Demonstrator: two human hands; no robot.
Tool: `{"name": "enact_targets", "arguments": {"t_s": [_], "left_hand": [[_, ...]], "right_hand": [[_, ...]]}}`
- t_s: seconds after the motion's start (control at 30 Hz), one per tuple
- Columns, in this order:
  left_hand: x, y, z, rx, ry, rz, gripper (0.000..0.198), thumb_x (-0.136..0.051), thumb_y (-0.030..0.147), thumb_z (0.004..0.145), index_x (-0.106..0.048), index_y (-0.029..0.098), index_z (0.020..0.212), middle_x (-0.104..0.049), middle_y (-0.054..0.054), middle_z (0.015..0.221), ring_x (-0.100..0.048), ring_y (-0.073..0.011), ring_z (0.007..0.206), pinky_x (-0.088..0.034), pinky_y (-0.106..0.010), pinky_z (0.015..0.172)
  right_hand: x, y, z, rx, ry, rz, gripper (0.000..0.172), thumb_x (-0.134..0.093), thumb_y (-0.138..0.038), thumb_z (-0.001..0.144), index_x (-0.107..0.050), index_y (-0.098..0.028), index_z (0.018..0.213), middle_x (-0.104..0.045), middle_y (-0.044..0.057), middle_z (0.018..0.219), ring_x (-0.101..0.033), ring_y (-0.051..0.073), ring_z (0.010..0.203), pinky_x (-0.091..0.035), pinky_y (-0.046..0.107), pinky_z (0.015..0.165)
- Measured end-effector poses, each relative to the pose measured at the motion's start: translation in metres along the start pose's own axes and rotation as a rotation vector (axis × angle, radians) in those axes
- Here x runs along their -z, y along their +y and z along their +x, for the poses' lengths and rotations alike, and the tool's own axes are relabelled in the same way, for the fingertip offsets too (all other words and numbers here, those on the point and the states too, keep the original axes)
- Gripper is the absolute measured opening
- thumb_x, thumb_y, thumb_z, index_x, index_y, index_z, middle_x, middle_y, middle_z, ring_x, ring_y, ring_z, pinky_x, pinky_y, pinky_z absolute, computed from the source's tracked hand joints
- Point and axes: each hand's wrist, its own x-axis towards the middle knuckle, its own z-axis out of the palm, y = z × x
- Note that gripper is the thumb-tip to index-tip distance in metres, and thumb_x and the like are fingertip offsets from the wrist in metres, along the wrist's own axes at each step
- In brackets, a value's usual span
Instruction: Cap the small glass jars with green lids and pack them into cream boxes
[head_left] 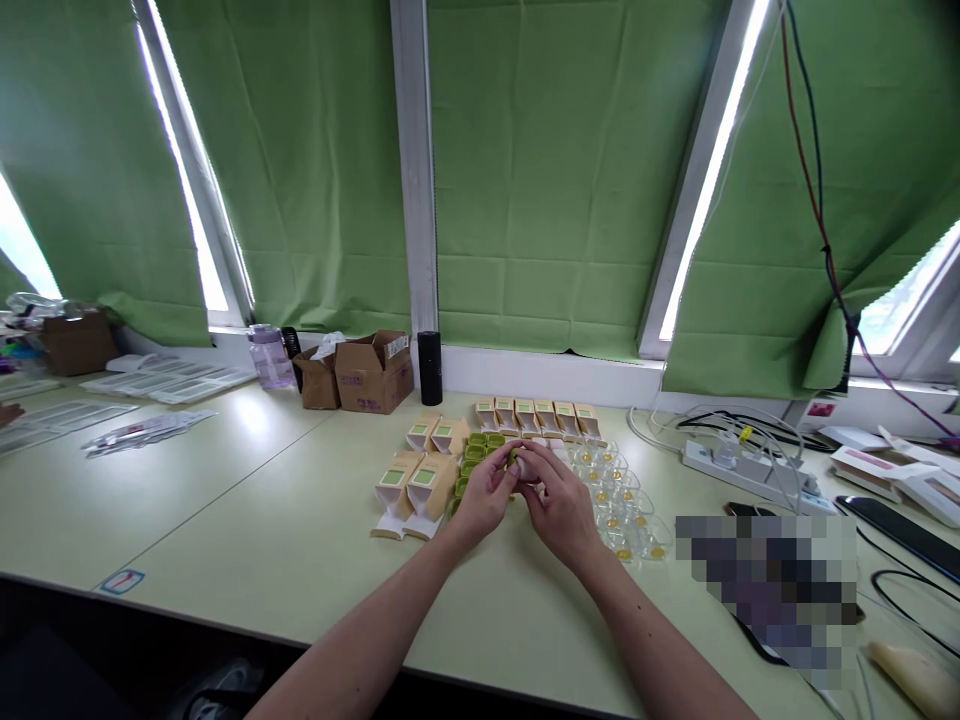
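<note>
My left hand [487, 492] and my right hand [561, 505] meet above the table, fingers closed together. Between the left fingertips shows a small green piece [514, 456]. A small pale pinkish piece [529, 468] sits at my right fingers; its kind is mostly hidden by them. Just left of my hands stand several small green cups [474, 453] in rows, partly covered by the left hand. To the right are rows of clear plastic cups [628, 497] with yellow spots at the bottom. Open kraft boxes [425, 482] with green labels lie left of the green cups.
More open kraft boxes [536, 418] line up behind my hands. Farther back are a cardboard carton [375, 375], a black cylinder [430, 368] and a purple bottle [270, 357]. A power strip [757, 478] with cables lies right. At far left, a person's hand [10, 413] shows.
</note>
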Motion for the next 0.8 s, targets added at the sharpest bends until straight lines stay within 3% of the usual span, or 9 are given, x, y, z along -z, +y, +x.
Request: {"name": "enact_targets", "arguments": {"t_s": [0.5, 0.8], "left_hand": [[-0.0002, 0.0053, -0.0022, 0.035, -0.005, 0.027, 0.061, -0.066, 0.056, 0.094, -0.063, 0.017, 0.141, -0.069, -0.017, 0.139, -0.07, -0.0301, 0.121, -0.061, -0.042, 0.101], [-0.0017, -0.0009, 0.0031, 0.053, 0.06, -0.067, 0.06, -0.077, 0.053, 0.086, -0.069, 0.014, 0.13, -0.076, -0.018, 0.123, -0.073, -0.029, 0.115, -0.063, -0.041, 0.097]], "right_hand": [[-0.0071, 0.0089, -0.0049, 0.051, 0.05, 0.014, 0.04, -0.053, -0.022, 0.101, -0.06, -0.027, 0.139, -0.069, 0.012, 0.14, -0.07, 0.028, 0.122, -0.061, 0.047, 0.1], [-0.005, 0.0085, -0.0022, 0.07, 0.047, 0.032, 0.04, -0.054, -0.02, 0.101, -0.061, -0.027, 0.139, -0.069, 0.012, 0.14, -0.069, 0.028, 0.125, -0.06, 0.047, 0.102]]}}
